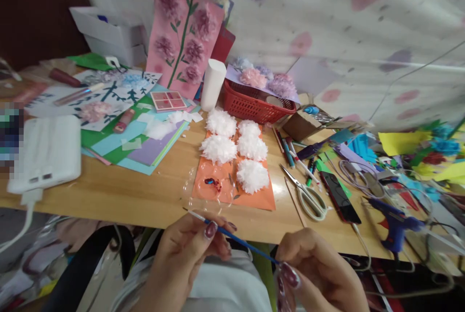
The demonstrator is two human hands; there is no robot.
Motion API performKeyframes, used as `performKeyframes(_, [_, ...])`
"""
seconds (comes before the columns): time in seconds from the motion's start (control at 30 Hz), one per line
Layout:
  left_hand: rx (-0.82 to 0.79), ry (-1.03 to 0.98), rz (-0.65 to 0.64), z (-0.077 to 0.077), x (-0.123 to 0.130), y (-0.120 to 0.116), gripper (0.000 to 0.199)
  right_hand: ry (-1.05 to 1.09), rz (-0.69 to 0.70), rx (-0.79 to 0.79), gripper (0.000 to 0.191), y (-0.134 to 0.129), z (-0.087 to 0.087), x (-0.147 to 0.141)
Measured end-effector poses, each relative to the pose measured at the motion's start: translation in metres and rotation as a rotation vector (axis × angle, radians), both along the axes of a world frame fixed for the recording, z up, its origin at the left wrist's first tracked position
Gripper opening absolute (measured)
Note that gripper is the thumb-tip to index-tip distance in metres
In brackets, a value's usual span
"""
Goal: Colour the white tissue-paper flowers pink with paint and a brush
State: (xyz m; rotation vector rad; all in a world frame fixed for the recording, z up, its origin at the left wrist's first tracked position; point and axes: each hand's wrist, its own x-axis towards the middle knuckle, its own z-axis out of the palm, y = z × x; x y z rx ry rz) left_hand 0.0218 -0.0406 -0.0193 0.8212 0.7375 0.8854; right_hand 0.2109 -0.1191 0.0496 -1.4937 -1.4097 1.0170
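- Blue in the head view, our brush (250, 245) slants between both hands, near the tabletop's (145, 198) front edge.
- Our left hand (191, 246) pinches it near the bristles.
- Our right hand (316, 268) pinches the other end between thumb and fingers.
- Before us, a clear palette (209, 201) holding paint (217, 185) lies partly on orange paper (267, 201), beside white puffs (253, 176).
- Scissors (311, 203) lie right of the paper.

Left hand (194, 249), right hand (316, 268) apart; both hands pinching, fingers (298, 245) curled.
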Motion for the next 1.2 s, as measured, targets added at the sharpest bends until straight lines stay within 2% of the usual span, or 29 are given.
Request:
performKeyframes(0.07, [-0.031, -0.028, -0.069, 0.002, 0.002, -0.002, 0.042, 0.188, -0.029, 0.137, 0.018, 0.011, -0.01, -0.012])
performKeyframes(0.17, [0.044, 0.043, -0.215, 0.006, -0.004, 0.004, 0.049, 0.207, 0.008, 0.349, 0.016, 0.034, -0.02, -0.016])
performKeyframes(0.23, [0.293, 0.217, -0.13, 0.006, -0.015, 0.015, 0.043, 0.134, -0.039, 0.446, 0.019, 0.051, -0.018, -0.007])
performKeyframes(0.27, [0.475, 0.369, -0.008, 0.003, -0.021, 0.023, 0.038, 0.082, -0.067, 0.467, 0.022, 0.059, -0.015, 0.0])
performKeyframes(0.3, [0.66, 0.562, 0.147, 0.0, -0.027, 0.031, 0.041, 0.022, -0.082, 0.463, 0.022, 0.068, -0.012, 0.007])
performKeyframes(0.33, [0.807, 0.718, 0.238, -0.004, -0.031, 0.04, 0.056, -0.039, -0.072, 0.441, 0.021, 0.075, -0.009, 0.014])
performKeyframes(0.37, [0.912, 0.838, 0.277, -0.008, -0.034, 0.048, 0.071, -0.097, -0.044, 0.402, 0.018, 0.082, -0.008, 0.019])
performKeyframes(0.47, [1.087, 0.999, 0.243, -0.019, -0.033, 0.064, 0.105, -0.18, 0.067, 0.268, 0.014, 0.097, -0.01, 0.029])
performKeyframes(0.57, [1.148, 1.044, 0.2, -0.023, -0.025, 0.069, 0.124, -0.187, 0.134, 0.191, 0.016, 0.103, -0.02, 0.031])
performKeyframes(0.77, [1.15, 1.108, 0.154, -0.023, -0.021, 0.069, 0.123, -0.234, 0.208, 0.122, 0.018, 0.108, -0.032, 0.038])
performKeyframes(0.97, [1.193, 1.099, 0.178, -0.023, -0.021, 0.071, 0.109, -0.339, 0.251, 0.101, 0.015, 0.113, -0.027, 0.041])
performKeyframes(1.2, [1.207, 1.083, 0.184, -0.02, -0.019, 0.07, 0.105, -0.414, 0.286, 0.077, 0.013, 0.116, -0.019, 0.038])
